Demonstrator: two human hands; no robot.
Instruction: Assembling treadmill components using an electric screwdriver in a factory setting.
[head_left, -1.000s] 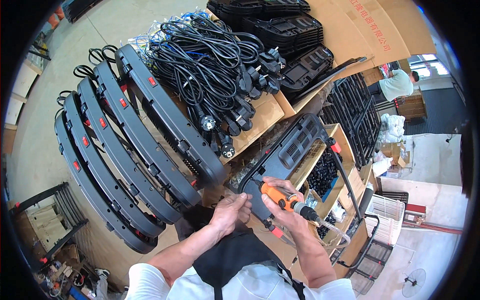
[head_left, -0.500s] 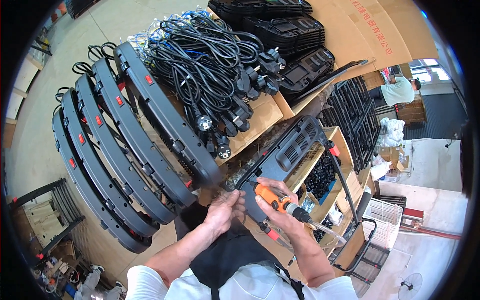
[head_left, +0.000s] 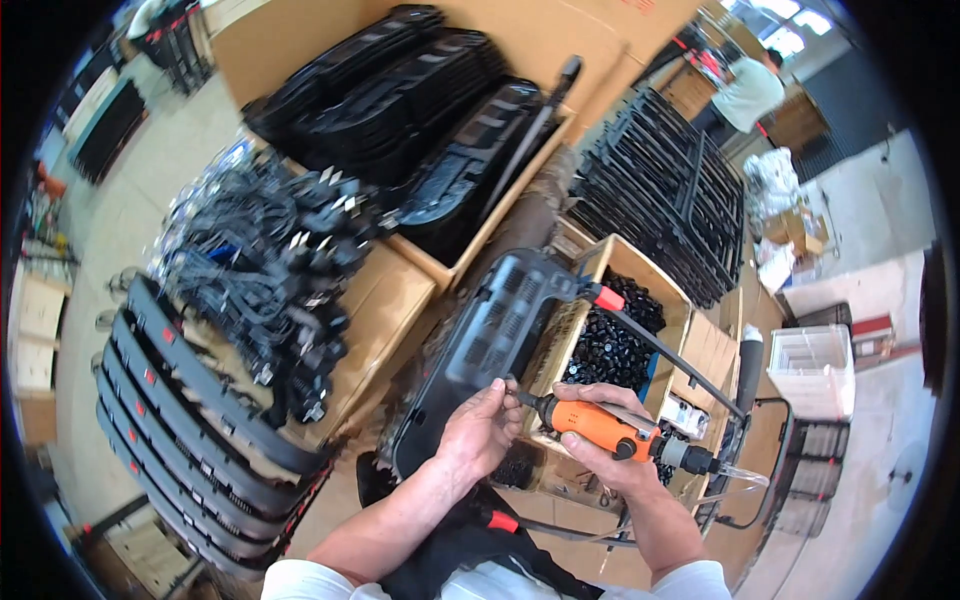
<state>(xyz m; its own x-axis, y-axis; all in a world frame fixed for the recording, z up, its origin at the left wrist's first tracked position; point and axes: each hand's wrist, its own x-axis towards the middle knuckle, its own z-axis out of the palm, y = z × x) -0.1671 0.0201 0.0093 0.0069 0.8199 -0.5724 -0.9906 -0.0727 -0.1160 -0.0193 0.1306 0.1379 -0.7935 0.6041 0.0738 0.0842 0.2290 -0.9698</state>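
Observation:
An orange air screwdriver [head_left: 598, 430] lies in my right hand [head_left: 622, 468], its bit pointing left and a clear hose trailing from its back end. My left hand [head_left: 478, 437] is closed in a pinch at the bit's tip; whatever is between the fingertips is too small to make out. Just beyond both hands rests a black plastic housing [head_left: 462, 375] with vent slots. A dark tubular frame with red sleeves [head_left: 608, 298] runs along its right side, and another red sleeve [head_left: 503, 521] shows below my left wrist.
Right of the housing is a box of small black parts [head_left: 610, 345]. Piled black cables with plugs [head_left: 260, 265] and a row of curved black housings [head_left: 185, 440] stand left. Behind are a carton [head_left: 405, 280] of black panels, stacked frames [head_left: 660, 190] and another person [head_left: 745, 95].
My view has swung, so the cables and curved housings sit further left and lower. The screwdriver has turned from pointing up-left to nearly level, and its tip now meets my left fingertips.

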